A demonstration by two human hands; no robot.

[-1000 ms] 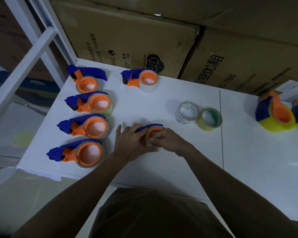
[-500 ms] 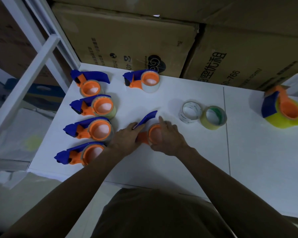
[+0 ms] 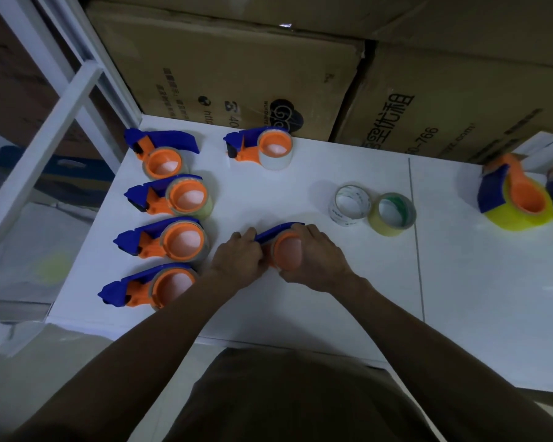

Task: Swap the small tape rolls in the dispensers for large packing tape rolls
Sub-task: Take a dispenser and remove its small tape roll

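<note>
Dispenser (image 3: 280, 239) sits gripped between both hands, left hand (image 3: 237, 256) and right hand (image 3: 313, 260) fingers curled around it.

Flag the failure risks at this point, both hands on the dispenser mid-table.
1. Both the left hand and right hand grip the dispenser close to its blue blade end; a slip could nick a finger.
2. The left forearm passes just above the nearest dispenser in the left column, near the table edge; a pull back could knock it off.
3. The two loose rolls lie near the right hand and could be bumped.
</note>
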